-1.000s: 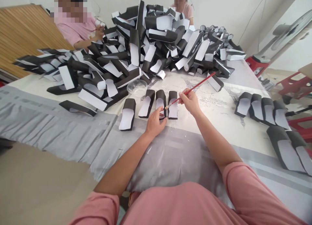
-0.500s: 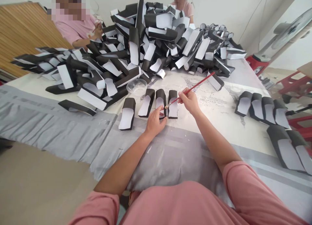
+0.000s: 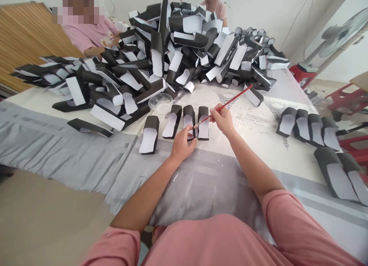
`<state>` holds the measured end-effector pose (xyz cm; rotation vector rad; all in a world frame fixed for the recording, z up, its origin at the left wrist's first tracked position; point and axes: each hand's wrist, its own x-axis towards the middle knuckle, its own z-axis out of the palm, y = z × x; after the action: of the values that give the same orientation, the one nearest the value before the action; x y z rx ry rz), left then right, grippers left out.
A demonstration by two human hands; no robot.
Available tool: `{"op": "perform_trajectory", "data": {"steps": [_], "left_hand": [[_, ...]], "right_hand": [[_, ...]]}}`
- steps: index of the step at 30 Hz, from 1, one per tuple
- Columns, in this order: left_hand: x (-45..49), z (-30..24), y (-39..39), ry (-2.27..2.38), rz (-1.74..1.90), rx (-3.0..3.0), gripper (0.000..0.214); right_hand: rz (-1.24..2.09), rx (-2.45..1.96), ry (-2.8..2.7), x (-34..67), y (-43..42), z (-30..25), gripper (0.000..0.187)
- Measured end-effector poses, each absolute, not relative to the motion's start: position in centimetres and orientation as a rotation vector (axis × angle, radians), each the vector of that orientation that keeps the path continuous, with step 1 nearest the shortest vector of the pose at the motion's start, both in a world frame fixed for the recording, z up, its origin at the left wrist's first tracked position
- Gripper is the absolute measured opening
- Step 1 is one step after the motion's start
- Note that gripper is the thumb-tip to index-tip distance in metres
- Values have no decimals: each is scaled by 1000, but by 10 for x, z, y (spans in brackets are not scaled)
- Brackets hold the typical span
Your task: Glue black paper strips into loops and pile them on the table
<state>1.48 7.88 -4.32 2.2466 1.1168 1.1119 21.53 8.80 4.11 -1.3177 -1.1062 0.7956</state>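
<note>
My right hand point(image 3: 222, 120) pinches a thin red-handled brush point(image 3: 230, 103), its tip resting on the white inner face of a black folded piece point(image 3: 203, 122). My left hand point(image 3: 182, 144) presses down on the near end of the black and white piece point(image 3: 189, 118) beside it, fingers curled on it. Two more such pieces point(image 3: 150, 134) lie in the same row to the left. A clear shallow dish point(image 3: 161, 102) stands just behind the row.
A big heap of black and white folded pieces point(image 3: 172, 55) covers the far half of the cloth-covered table point(image 3: 71, 151). More pieces point(image 3: 304, 126) lie in rows at the right. Two people in pink sit across the table. A fan point(image 3: 333, 37) and red stools stand right.
Almost nothing has moved. Both hands stay on the same two pieces with the brush tip in place; the view has drifted slightly.
</note>
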Motion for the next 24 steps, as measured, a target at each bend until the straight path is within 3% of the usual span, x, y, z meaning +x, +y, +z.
{"op": "perform_trajectory", "data": {"steps": [24], "left_hand": [[13,-38,79,1111,1125,2360,52]], "right_hand": [[705,-1321,-1078,227,87,50,26]]}}
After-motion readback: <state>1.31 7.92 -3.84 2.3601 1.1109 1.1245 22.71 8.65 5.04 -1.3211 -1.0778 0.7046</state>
